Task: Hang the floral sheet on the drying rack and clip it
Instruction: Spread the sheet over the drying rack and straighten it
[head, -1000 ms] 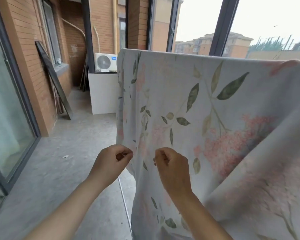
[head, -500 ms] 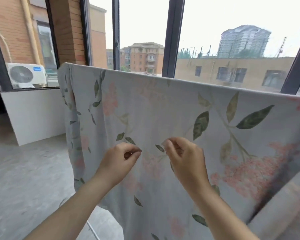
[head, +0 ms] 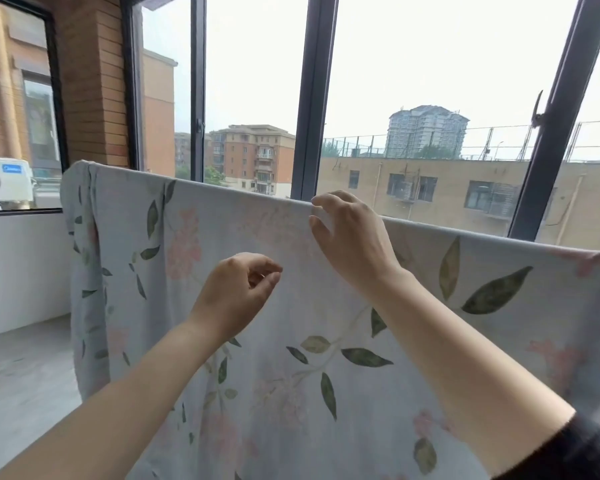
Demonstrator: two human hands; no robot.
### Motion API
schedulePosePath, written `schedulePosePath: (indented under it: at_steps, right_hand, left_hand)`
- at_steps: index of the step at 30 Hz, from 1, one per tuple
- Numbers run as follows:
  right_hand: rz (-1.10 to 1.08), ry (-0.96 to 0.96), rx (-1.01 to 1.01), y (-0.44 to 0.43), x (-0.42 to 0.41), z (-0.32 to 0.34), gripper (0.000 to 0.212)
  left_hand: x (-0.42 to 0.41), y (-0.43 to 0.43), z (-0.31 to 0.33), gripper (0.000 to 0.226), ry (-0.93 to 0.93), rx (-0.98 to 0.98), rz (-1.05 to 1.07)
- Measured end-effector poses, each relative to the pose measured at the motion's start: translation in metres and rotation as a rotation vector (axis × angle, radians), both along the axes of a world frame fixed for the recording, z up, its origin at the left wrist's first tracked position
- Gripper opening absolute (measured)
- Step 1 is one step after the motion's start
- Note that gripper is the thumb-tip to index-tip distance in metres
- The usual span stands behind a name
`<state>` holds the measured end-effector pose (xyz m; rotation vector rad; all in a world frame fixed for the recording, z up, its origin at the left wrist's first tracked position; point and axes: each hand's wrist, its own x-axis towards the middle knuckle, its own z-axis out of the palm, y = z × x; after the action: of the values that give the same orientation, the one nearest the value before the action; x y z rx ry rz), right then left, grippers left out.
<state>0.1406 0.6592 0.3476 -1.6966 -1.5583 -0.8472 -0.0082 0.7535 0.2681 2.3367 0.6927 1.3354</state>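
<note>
Head view. I am watching the floral sheet (head: 291, 306) hanging over a straight top line that is running from upper left to right across the scene; the rack under it is hidden by the cloth. The sheet is draping down toward me, its left edge falling in folds near the white low wall (head: 21, 271). The right hand (head: 354, 244) is reaching up to the sheet's top fold, its fingers (head: 321, 202) curling narrowly around the edge; I cannot tell whether they are pinching the cloth or only touching it. The left hand (head: 236, 292) is hovering lower and to the left, in front of the sheet, thumb and forefinger nearly meeting; whether anything is between them I cannot tell. Behind the sheet, dark window frames (head: 309, 98) are standing before distant apartment blocks.
</note>
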Motion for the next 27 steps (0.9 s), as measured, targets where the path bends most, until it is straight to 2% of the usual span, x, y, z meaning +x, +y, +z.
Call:
schedulePosePath:
  at_steps: [3,5,9,13,16,20,23,27]
  right_hand:
    - [-0.139,-0.073,-0.116,0.032,0.005,0.008,0.028]
    - [-0.279,-0.17,-0.146,0.041,0.012,0.007,0.024]
    - [-0.378,-0.278,-0.042,0.035,0.027,-0.003,0.016]
    - [-0.432,-0.22,-0.047,0.022,0.024,-0.001,0.018]
    - [-0.474,-0.143,-0.102,0.028,0.01,0.006,0.022]
    - [-0.523,-0.036,-0.191,0.047,-0.014,0.014,0.02]
    - [-0.563,0.007,-0.263,0.061,-0.026,0.019,0.011]
    - [-0.458,-0.025,-0.241,0.108,-0.052,0.026,0.027]
  left_hand:
    - [-0.001,0.028,0.012,0.014,-0.015,0.027,-0.009]
    - [-0.002,0.049,0.022,0.014,-0.032,0.065,-0.014]
    - [-0.002,0.098,0.041,0.018,-0.08,0.163,-0.057]
    - [0.0,0.147,0.061,0.026,-0.043,0.333,-0.084]
    - [0.002,0.182,0.072,0.038,0.074,0.434,-0.065]
    - [0.0,0.22,0.076,0.044,0.297,0.356,-0.056]
    - [-0.002,0.235,0.072,0.047,0.239,0.358,-0.101]
    - [-0.002,0.236,0.067,0.043,0.16,0.401,-0.154]
